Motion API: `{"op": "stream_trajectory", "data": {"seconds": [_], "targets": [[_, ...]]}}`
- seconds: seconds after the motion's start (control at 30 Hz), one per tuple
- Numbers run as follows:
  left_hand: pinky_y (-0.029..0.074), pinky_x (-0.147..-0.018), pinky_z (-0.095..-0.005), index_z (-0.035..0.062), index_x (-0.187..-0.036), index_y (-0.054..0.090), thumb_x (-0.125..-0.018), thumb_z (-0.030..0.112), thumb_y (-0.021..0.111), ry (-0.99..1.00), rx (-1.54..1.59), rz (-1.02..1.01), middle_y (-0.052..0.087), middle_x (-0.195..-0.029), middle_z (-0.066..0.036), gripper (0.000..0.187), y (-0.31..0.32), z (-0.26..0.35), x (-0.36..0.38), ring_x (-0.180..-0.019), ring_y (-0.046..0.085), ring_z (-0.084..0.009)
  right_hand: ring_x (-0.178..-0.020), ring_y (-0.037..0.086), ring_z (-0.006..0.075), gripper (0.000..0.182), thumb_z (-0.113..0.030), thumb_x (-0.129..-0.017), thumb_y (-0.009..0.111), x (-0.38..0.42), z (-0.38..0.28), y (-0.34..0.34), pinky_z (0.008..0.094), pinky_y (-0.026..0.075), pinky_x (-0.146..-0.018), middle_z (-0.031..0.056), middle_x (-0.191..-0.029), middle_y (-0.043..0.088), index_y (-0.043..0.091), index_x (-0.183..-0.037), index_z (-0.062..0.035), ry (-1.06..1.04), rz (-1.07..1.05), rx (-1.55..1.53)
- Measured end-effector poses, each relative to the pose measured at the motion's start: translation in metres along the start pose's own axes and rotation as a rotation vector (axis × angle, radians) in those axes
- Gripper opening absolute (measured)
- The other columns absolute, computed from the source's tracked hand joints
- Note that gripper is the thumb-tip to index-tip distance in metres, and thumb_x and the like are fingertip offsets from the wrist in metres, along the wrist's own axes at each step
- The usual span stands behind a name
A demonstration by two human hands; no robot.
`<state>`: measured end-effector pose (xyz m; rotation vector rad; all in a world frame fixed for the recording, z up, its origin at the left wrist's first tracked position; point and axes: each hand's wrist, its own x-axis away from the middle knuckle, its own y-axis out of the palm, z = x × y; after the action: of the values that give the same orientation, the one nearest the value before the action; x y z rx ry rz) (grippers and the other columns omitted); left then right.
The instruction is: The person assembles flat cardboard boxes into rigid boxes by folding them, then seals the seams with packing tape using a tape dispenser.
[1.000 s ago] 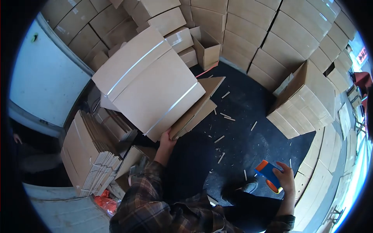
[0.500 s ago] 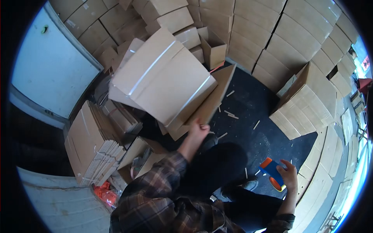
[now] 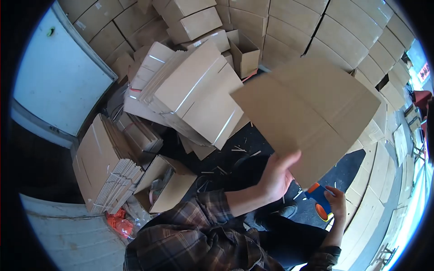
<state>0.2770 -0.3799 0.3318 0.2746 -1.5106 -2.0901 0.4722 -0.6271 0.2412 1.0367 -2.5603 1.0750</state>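
My left hand (image 3: 276, 177) grips the lower edge of a flattened cardboard box (image 3: 312, 108), thumb on its near face and fingers partly hidden. The sheet is raised and tilted in front of me, slightly blurred. Lower right, my right hand (image 3: 335, 201) is wrapped round a blue and orange tape dispenser (image 3: 320, 195), close to the sheet's bottom corner. An orange and yellow ring shows at the dispenser's lower end. To the left leans a strapped stack of flattened boxes (image 3: 199, 90).
A second bundle of flat boxes (image 3: 101, 162) stands at left, beside an open carton (image 3: 169, 180) with wrapping inside. Stacked cartons (image 3: 294, 36) line the back and right. Small strips litter the black floor (image 3: 357, 162). A white door (image 3: 63, 72) is at upper left.
My left hand has moved right and brought the flat cardboard away from the stack, up in front of me. My right hand stays nearly in place with the tape dispenser.
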Motion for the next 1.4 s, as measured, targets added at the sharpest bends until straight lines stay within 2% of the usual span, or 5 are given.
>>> {"op": "stream_trajectory", "data": {"seconds": [0.1, 0.37, 0.67, 0.97, 1.4], "targets": [[0.044, -0.055, -0.0245, 0.0040, -0.093, 0.062, -0.093, 0.018, 0.061, 0.325, -0.554, -0.037, 0.063, -0.086, -0.002, 0.014, -0.027, -0.027, 0.007, -0.072, 0.060, -0.0065, -0.078, 0.066, 0.0154, 0.034, -0.017, -0.084, 0.066, 0.004, 0.012, -0.009, 0.0290, 0.052, -0.072, 0.0141, -0.088, 0.071, 0.067, -0.114, -0.0003, -0.057, 0.046, 0.086], [0.050, -0.086, -0.0408, 0.0033, -0.123, 0.056, -0.085, 0.021, 0.068, 0.552, -1.818, -0.071, 0.063, -0.114, -0.016, 0.044, -0.220, -0.096, 0.036, -0.105, 0.062, -0.0320, -0.079, 0.068, 0.0169, 0.027, -0.014, -0.084, 0.064, 0.012, 0.009, -0.001, 0.0296, 0.051, -0.072, 0.0146, -0.087, 0.072, 0.070, -0.109, -0.0029, -0.053, 0.082, 0.191], [0.048, -0.091, -0.0457, 0.0103, -0.131, 0.050, -0.088, 0.015, 0.058, -0.494, -1.963, -0.138, 0.060, -0.114, -0.021, 0.044, -0.282, -0.098, 0.037, -0.110, 0.057, -0.0389, -0.087, 0.069, 0.0294, 0.024, -0.034, -0.082, 0.065, -0.018, -0.026, 0.056, 0.0380, 0.053, -0.077, 0.0117, -0.090, 0.071, 0.075, -0.099, -0.0214, -0.072, -0.024, 0.506], [0.050, -0.074, -0.0270, 0.0088, -0.129, 0.054, -0.097, 0.035, 0.056, -0.223, -1.236, -0.041, 0.060, -0.097, -0.005, 0.041, -0.201, -0.084, -0.007, -0.086, 0.059, -0.0133, -0.091, 0.067, 0.0328, 0.025, -0.037, -0.087, 0.060, -0.030, -0.039, 0.059, 0.0420, 0.052, -0.080, 0.0141, -0.093, 0.070, 0.074, -0.102, -0.0215, 0.026, -0.028, 0.514], [0.040, -0.101, -0.0417, 0.0028, -0.143, 0.034, -0.083, 0.043, 0.071, -0.264, -1.575, -0.244, 0.047, -0.129, -0.021, 0.082, -0.150, -0.099, -0.033, -0.122, 0.048, -0.0318, -0.084, 0.068, 0.0314, 0.051, -0.058, -0.088, 0.055, -0.061, -0.057, 0.071, 0.0407, 0.052, -0.078, 0.0150, -0.088, 0.070, 0.074, -0.100, -0.0120, 0.083, -0.138, 0.465]]}}
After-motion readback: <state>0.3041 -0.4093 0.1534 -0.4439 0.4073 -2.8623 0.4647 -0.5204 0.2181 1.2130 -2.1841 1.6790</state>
